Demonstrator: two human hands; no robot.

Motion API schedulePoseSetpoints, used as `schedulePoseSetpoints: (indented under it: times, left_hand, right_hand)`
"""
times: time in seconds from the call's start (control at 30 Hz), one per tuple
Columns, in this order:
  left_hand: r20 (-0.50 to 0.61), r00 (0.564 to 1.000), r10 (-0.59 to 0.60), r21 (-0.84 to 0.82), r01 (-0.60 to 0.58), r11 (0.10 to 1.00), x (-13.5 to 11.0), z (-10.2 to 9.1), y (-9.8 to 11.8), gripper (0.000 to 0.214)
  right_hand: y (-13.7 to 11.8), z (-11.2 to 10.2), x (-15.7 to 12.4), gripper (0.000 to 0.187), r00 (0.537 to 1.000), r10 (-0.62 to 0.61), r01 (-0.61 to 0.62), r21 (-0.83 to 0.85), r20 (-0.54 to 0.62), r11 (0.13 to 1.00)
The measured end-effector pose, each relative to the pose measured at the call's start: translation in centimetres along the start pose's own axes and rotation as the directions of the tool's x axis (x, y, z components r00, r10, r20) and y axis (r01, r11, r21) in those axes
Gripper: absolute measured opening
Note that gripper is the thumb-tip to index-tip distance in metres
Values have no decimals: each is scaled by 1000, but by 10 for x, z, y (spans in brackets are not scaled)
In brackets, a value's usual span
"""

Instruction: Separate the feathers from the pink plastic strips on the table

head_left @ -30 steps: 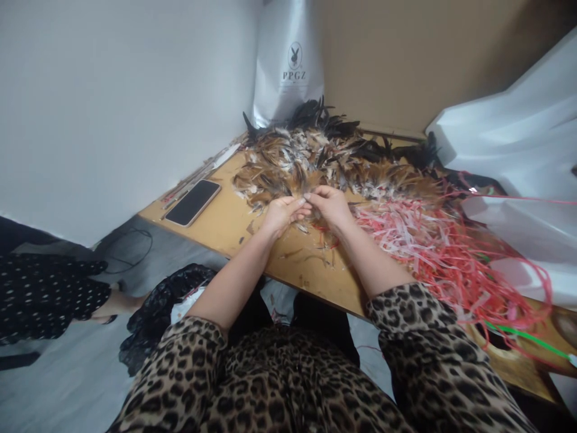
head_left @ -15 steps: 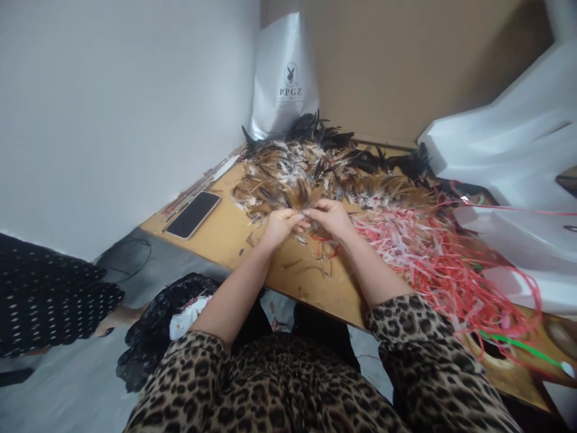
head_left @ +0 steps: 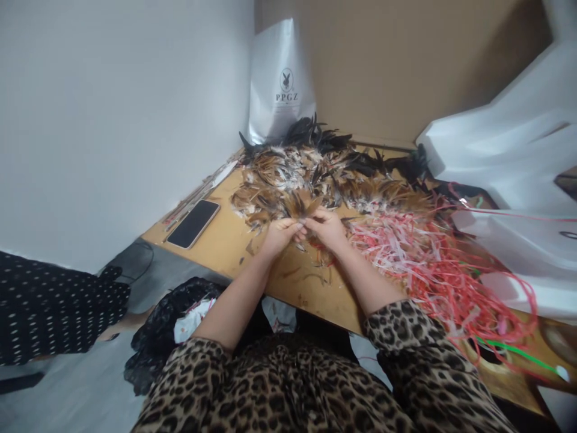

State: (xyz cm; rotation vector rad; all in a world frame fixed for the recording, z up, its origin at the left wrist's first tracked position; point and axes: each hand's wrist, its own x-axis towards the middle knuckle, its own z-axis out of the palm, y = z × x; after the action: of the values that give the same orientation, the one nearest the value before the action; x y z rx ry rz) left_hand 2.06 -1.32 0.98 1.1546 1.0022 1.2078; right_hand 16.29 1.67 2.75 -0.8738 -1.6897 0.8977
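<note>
My left hand (head_left: 278,234) and my right hand (head_left: 328,228) meet at the near edge of a large pile of brown, white and black feathers (head_left: 315,168) on a wooden table (head_left: 225,240). Both hands are closed in a pinch on a small bunch of brown feathers (head_left: 301,205) that fans upward between the fingertips. A tangle of red and pink plastic strings (head_left: 419,258) lies just right of my right hand. Loose feather bits lie on the table under my wrists.
A black phone (head_left: 193,224) lies on the table's left corner beside thin sticks (head_left: 198,192). A white bag (head_left: 280,78) stands at the back against the wall, with white plastic sheets (head_left: 505,156) at right. A person in black dotted clothing (head_left: 49,313) is at left; a black lace bag (head_left: 166,319) is on the floor.
The hands stay together at the pile's edge. The brown feather bunch now stands up more clearly between the fingertips. The view has shifted slightly down and left.
</note>
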Motion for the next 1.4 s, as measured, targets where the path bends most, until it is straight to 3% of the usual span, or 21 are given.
schedulePoseSetpoints:
  times: [0.13, 0.27, 0.33, 0.4, 0.47, 0.57, 0.7, 0.83, 0.97, 1.0, 1.07, 1.13, 1.23, 1.4]
  left_hand:
    - [-28, 999, 31, 0, -31, 1000, 1, 0, 0, 24]
    - [-198, 980, 24, -80, -41, 996, 7, -6, -2, 26]
    - [-276, 961, 7, -144, -48, 988, 10, -10, -4, 29]
    - [-303, 953, 5, -168, -59, 984, 12, -13, -6, 31]
    - [-313, 950, 8, -179, -67, 981, 13, -14, -8, 31]
    - [-335, 942, 17, -182, -82, 980, 14, -15, -9, 30]
    - [-353, 935, 21, -168, -85, 982, 15, -16, -9, 29]
    - [-340, 940, 25, -171, -88, 981, 15, -18, -9, 29]
    - [-342, 940, 15, -218, -94, 971, 15, -19, -8, 28]
    - [-344, 939, 11, -232, -97, 968, 15, -19, -7, 27]
    - [-348, 937, -7, -253, -87, 964, 15, -19, -6, 26]
    - [-338, 940, -37, -268, -59, 962, 14, -19, -6, 27]
    - [-285, 956, -65, -285, -20, 958, 12, -16, -5, 27]
    - [-192, 973, -129, -263, 76, 962, 10, -11, -6, 28]
  right_hand:
    - [1, 2, 2, 23, 992, 124, -125, 64, 16, 990]
    - [0, -8, 7, 24, 963, 256, -252, -51, 90, 966]
    - [-7, -14, 7, 19, 936, 267, -206, -257, 231, 944]
    - [-20, -17, 5, 16, 874, 284, -50, -509, 394, 860]
    - [-35, -15, 1, 17, 828, 357, 76, -716, 433, 694]
    - [-51, -5, -6, 21, 768, 436, 187, -816, 468, 546]
    - [-46, 10, -14, 27, 779, 434, 242, -855, 453, 458]
    - [-27, 12, -13, 25, 817, 423, 161, -859, 393, 486]
    - [-14, 1, -5, 16, 882, 360, -69, -672, 305, 738]
    - [-11, -3, -2, 14, 880, 390, -175, -577, 271, 797]
    - [-6, -9, 2, 11, 833, 504, -429, -311, 227, 848]
    - [-2, -13, 5, 15, 779, 585, -596, -23, 226, 803]
    - [5, -16, 7, 25, 767, 586, -642, 282, 262, 713]
    - [7, -15, 8, 34, 781, 556, -618, 476, 284, 626]
